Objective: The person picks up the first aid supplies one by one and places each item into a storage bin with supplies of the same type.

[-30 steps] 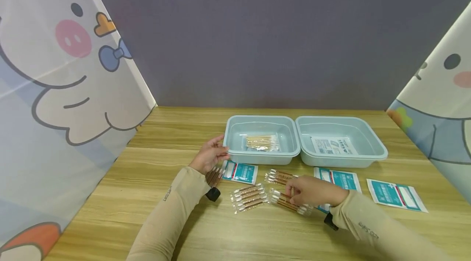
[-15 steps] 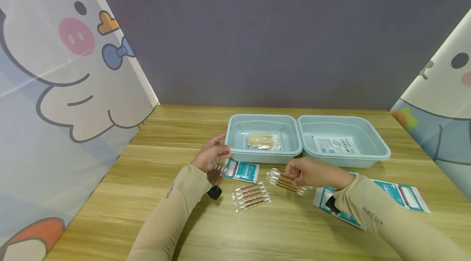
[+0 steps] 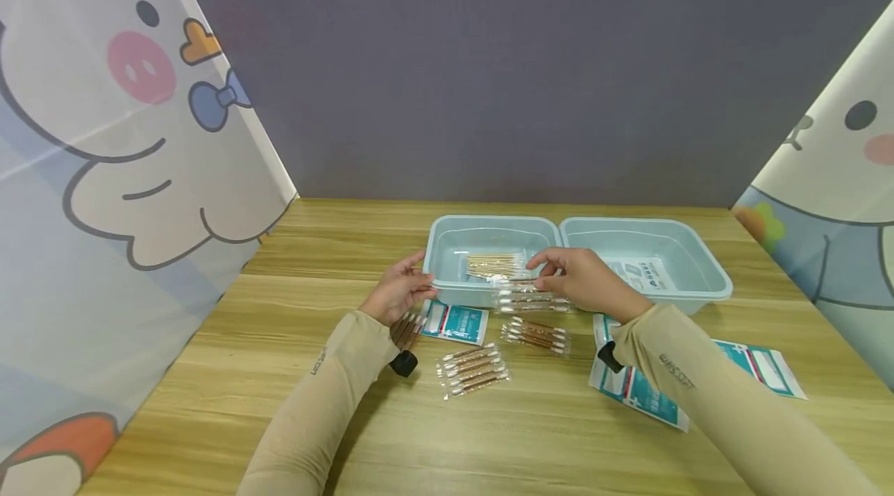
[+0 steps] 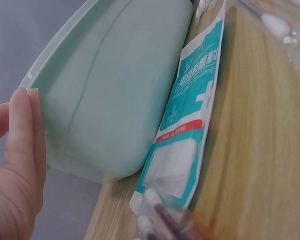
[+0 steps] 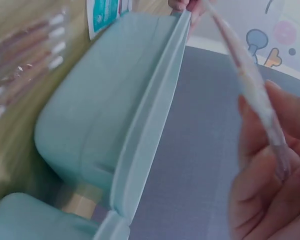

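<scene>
In the head view my left hand (image 3: 400,290) is at the left end of the left pale-blue plastic basin (image 3: 447,296), its straight fingers touching the corner of the rim. My right hand (image 3: 583,279) pinches a clear packet of brown-stick cotton swabs (image 3: 527,300) above that basin's front rim. The right wrist view shows this packet (image 5: 252,85) nearly edge-on between thumb and fingers. Inside the left basin lies a packet of light-stick cotton swabs (image 3: 492,265). More brown-stick swab packets lie in front: one (image 3: 536,335) close by, another (image 3: 475,370) nearer me, one (image 3: 407,331) by my left wrist.
A second pale-blue basin (image 3: 712,267) adjoins on the right, with a white printed packet (image 3: 644,275) inside. Teal-and-white dressing packets lie on the wooden table (image 3: 531,449): one (image 3: 455,323) before the left basin, others (image 3: 649,397) partly under my right forearm. A grey panel (image 3: 489,77) stands behind.
My right hand has picked up a brown-stick swab packet from the front pile and carried it up and back to the left basin's rim. My left hand has stayed at the basin.
</scene>
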A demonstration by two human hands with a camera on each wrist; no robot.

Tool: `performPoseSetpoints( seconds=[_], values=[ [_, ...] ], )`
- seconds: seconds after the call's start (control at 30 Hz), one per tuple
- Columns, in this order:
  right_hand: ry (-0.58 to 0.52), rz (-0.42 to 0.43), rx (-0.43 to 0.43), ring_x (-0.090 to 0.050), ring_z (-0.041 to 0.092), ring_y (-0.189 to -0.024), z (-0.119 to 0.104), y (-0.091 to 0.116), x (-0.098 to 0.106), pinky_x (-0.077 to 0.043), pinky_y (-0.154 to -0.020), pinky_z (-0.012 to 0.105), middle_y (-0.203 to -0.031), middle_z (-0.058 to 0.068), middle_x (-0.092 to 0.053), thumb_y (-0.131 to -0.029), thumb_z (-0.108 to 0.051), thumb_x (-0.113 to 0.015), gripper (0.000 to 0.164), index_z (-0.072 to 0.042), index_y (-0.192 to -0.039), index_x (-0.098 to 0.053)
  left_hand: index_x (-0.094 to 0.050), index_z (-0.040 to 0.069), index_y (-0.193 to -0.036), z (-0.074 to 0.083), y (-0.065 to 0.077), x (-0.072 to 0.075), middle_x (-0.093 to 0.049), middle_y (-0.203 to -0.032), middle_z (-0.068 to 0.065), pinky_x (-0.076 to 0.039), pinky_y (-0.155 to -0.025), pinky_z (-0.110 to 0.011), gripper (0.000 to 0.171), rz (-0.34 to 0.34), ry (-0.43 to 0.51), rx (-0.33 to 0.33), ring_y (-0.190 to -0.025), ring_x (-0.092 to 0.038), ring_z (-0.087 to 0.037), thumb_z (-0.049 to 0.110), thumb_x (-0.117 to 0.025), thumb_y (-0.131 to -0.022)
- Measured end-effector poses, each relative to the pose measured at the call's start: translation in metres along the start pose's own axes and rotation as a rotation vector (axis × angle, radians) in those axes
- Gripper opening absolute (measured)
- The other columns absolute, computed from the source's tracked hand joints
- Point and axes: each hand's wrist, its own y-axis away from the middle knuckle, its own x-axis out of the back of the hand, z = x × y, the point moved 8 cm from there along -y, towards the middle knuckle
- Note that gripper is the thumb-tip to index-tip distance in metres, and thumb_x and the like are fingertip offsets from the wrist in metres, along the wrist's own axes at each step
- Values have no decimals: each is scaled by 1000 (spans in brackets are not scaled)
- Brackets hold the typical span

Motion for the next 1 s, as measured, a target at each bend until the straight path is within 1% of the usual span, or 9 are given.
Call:
performPoseSetpoints(
  seconds=[0.13, 0.23, 0.43, 0.5, 0.6, 0.7, 0.77, 0.87, 1.0],
  values=[
    [38, 63, 14, -59, 18, -71, -5, -13, 6, -48, -60, 32, -85, 4, -67, -91, -5, -64, 23, -1, -114, -66, -23, 0, -150, -1, 0, 2, -52, -96, -14, -56, -70, -20, 61, -4, -1, -1, -67, -63, -12, -11, -46, -95],
    [77, 78, 47, -56, 16, -62, -8, -22, 8, -46, -56, 32, -88, 7, -67, -92, -3, -62, 30, -1, -122, -63, -23, 0, -150, -1, 0, 3, -52, -97, -14, -57, -71, -21, 62, 3, 1, 4, -67, -63, -12, -12, -46, -94],
    [107, 12, 71, -42, 14, -50, -13, -40, 5, -43, -47, 29, -101, 19, -58, -93, 13, -46, 47, 1, -139, -48, -23, -1, -150, 0, 1, 1, -51, -99, -16, -56, -70, -19, 61, 8, 8, -1, -67, -62, -12, -12, -46, -94],
    [98, -15, 40, -38, 14, -52, -12, -46, 5, -45, -49, 31, -106, 23, -57, -91, 16, -40, 50, 2, -139, -47, -23, -1, -150, 1, 1, -1, -51, -98, -16, -56, -69, -19, 61, 3, 12, -4, -67, -63, -12, -12, -46, -94],
    [91, -26, -15, -42, 15, -54, -7, -55, 7, -50, -52, 35, -114, 27, -57, -92, 15, -39, 45, 5, -134, -52, -23, -1, -150, 1, 1, -2, -52, -98, -15, -56, -68, -19, 61, -4, 14, -4, -66, -63, -12, -12, -46, -94],
    [113, -1, -55, -53, 19, -63, -2, -66, 11, -54, -56, 33, -121, 30, -56, -95, 10, -43, 36, 7, -129, -55, -23, -2, -150, 1, 1, -2, -53, -98, -16, -56, -68, -19, 61, -5, 10, -8, -66, -63, -12, -12, -46, -95],
    [155, 17, -62, -59, 22, -71, -1, -73, 13, -51, -54, 28, -121, 30, -58, -96, 7, -46, 33, 9, -127, -57, -24, -2, -149, 2, 1, -2, -54, -98, -16, -56, -68, -19, 60, 0, 11, -11, -65, -63, -12, -12, -47, -94],
    [222, 36, -65, -63, 29, -85, 0, -83, 15, -47, -54, 27, -118, 28, -60, -95, 6, -49, 29, 9, -122, -60, -25, -2, -149, 2, 1, -1, -54, -97, -15, -56, -66, -19, 60, 10, 13, -7, -64, -62, -12, -12, -47, -94],
    [293, 48, -50, -61, 37, -103, -2, -94, 16, -54, -73, 37, -116, 26, -62, -94, 5, -51, 25, 9, -116, -64, -26, -1, -149, 0, 1, 1, -53, -94, -13, -56, -65, -18, 60, 25, 7, 7, -64, -61, -12, -12, -48, -94]
  ],
)
